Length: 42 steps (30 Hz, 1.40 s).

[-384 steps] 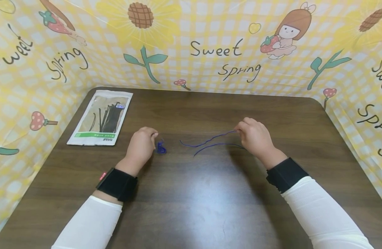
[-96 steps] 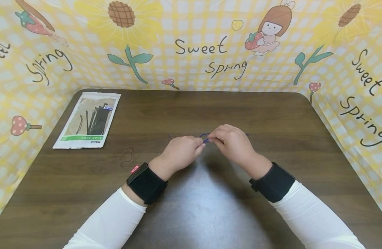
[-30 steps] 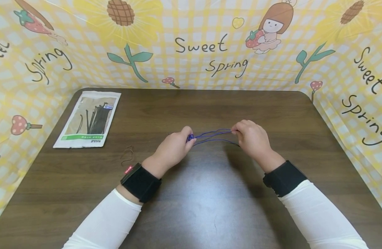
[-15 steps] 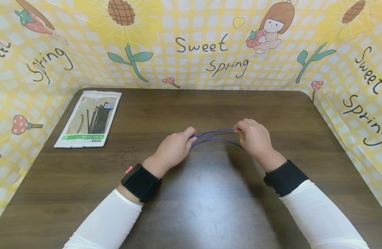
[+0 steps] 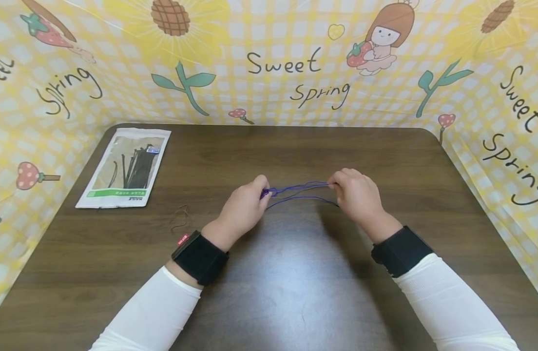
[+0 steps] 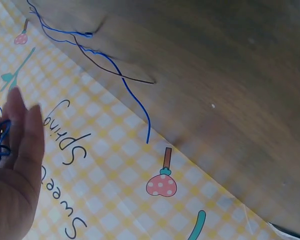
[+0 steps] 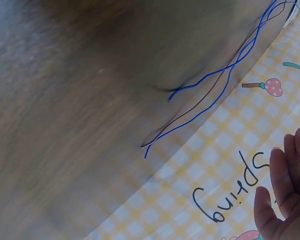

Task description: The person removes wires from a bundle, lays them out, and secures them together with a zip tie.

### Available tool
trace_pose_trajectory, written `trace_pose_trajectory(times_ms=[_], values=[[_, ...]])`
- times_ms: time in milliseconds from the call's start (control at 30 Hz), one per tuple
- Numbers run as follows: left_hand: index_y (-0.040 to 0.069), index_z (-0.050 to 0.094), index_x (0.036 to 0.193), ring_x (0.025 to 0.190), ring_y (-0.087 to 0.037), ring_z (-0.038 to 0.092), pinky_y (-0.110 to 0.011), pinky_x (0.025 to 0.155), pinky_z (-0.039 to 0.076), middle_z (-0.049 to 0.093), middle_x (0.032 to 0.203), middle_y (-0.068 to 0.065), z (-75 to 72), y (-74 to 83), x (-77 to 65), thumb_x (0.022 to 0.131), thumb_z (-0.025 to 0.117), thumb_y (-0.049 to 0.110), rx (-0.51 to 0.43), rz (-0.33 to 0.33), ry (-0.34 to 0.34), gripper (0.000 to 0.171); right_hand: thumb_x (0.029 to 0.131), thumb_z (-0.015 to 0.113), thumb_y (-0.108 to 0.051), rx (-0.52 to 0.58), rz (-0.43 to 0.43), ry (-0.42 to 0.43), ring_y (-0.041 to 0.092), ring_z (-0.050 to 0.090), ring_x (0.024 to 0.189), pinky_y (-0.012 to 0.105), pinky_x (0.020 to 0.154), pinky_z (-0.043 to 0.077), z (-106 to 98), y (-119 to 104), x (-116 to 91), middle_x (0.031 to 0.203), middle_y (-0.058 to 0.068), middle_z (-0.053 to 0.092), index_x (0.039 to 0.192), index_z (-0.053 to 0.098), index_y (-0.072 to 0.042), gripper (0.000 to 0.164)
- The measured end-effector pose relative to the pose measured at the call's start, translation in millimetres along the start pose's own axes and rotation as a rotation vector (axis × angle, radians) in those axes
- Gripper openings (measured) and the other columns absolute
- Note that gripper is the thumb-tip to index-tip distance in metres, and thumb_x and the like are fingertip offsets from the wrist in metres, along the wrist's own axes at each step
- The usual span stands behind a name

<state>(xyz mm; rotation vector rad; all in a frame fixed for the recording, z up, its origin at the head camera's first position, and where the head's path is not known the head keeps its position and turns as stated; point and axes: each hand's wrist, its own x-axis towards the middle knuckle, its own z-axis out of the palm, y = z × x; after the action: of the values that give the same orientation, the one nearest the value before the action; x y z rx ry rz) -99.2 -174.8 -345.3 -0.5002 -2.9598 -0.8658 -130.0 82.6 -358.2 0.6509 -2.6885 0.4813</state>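
Thin blue wires (image 5: 295,187) stretch between the two hands above the table. My left hand (image 5: 242,207) pinches a small bunched coil of them (image 5: 265,192) between thumb and fingers. Opposite it, my right hand (image 5: 356,190) pinches the wires with its fingertips; one lower strand runs under that hand. Loose blue ends (image 6: 149,122) hang out in the left wrist view beside a dark brown strand (image 6: 137,79). In the right wrist view blue strands (image 7: 190,121) cross one another, and a brown one runs along them. The pinching fingertips are partly hidden.
A white resealable bag of black cable ties (image 5: 137,161) lies at the table's back left. Near the left wrist lies a loose thin brown wire (image 5: 179,225). A yellow checked cloth (image 5: 278,29) walls the brown table (image 5: 269,151).
Since 3.2 s ago my hands have drawn apart, the wires now spanning between them. In the last second my left hand shifts only slightly. The loose brown wire was not there 12.8 s ago.
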Motion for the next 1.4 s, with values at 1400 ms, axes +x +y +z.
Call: trace_pose_trajectory(times_ms=[1400], values=[[0.008, 0.058, 0.082, 0.061, -0.017, 0.054, -0.035, 0.057, 0.048, 0.061, 0.071, -0.002, 2.6, -10.5, -1.1, 0.092, 0.066, 0.014, 0.177, 0.004, -0.014, 0.014, 0.086, 0.066, 0.0, -0.039, -0.015, -0.011, 0.031, 0.063, 0.081, 0.042, 0.063, 0.049, -3.8, 5.5, 1.1, 0.083, 0.009, 0.067, 0.087, 0.07, -0.004, 0.006]])
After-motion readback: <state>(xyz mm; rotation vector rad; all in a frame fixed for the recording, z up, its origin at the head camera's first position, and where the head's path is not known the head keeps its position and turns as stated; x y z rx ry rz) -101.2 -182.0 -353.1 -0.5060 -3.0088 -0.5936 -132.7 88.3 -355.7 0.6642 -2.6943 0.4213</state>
